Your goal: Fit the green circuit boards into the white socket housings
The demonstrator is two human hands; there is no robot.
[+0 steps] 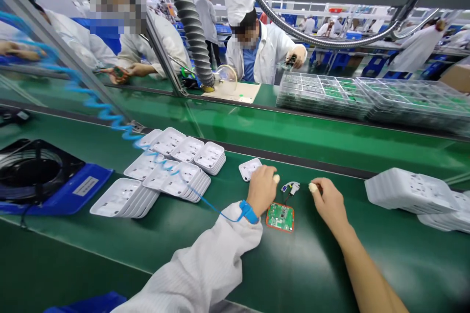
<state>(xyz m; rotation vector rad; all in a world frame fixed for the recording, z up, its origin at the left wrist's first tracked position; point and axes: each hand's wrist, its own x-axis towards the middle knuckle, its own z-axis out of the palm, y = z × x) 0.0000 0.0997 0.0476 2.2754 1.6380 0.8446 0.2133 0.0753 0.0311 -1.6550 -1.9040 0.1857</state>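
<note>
My left hand [262, 188], with a blue wrist strap [248, 211] and a cream finger cot, is loosely bent above the bench, with no object visible in it. Just behind it lies a white plastic cover [249, 169], partly hidden by the hand. Between both hands sits a green circuit board [280, 217] with an orange-red edge, flat on the green surface. A small connector with white and grey wires [292, 188] lies just beyond the board. My right hand [328, 203] hovers to the right of these wires, its fingers loosely curved and a cream cot on one tip.
Stacks of white plastic covers [185, 176] stand to the left, more covers [414, 190] to the right. A black fan [35, 168] on a blue base is at far left. The coiled blue cord [113, 119] crosses the bench. Beyond a divider, a co-worker [270, 48] handles parts near clear trays [323, 90].
</note>
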